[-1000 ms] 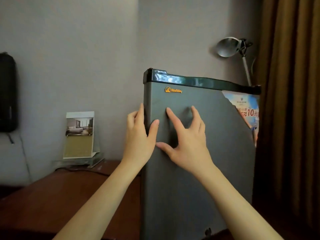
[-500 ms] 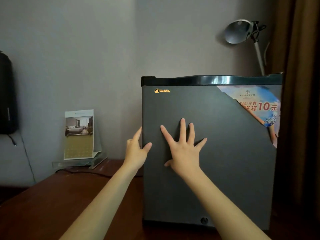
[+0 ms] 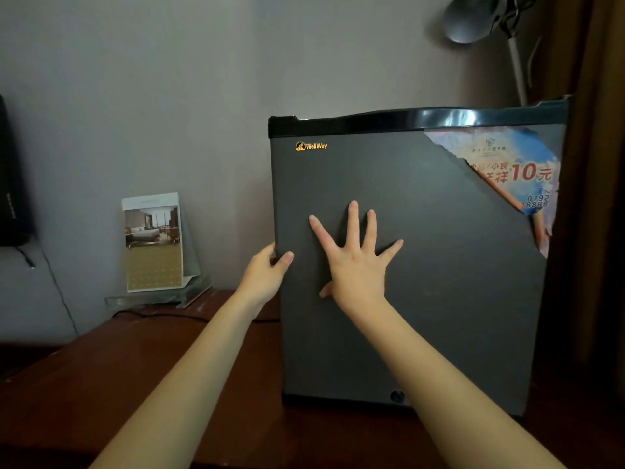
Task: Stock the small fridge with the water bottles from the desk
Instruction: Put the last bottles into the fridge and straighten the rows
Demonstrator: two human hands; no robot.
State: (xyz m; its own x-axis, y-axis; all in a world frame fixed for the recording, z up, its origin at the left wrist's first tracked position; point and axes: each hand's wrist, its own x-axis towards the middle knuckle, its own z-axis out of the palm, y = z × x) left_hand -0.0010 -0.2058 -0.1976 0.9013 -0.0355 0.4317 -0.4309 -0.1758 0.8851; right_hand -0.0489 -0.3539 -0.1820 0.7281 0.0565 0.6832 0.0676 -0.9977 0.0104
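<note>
A small dark grey fridge (image 3: 439,282) with a black top strip and a torn blue sticker at its upper right stands on the brown wooden desk (image 3: 118,384). Its door is closed. My right hand (image 3: 355,262) lies flat on the door with the fingers spread wide. My left hand (image 3: 267,275) is at the door's left edge, its fingers curled round that edge and the thumb on the front. No water bottles are in view.
A photo card in a clear acrylic stand (image 3: 154,245) sits on the desk left of the fridge, with a black cable beside it. A grey desk lamp (image 3: 473,18) rises behind the fridge. A brown curtain (image 3: 598,198) hangs on the right. A black device (image 3: 13,184) hangs on the left wall.
The door swung from part open to closed under my hands. My right hand stays flat on it; my left hand has moved onto the door's left edge.
</note>
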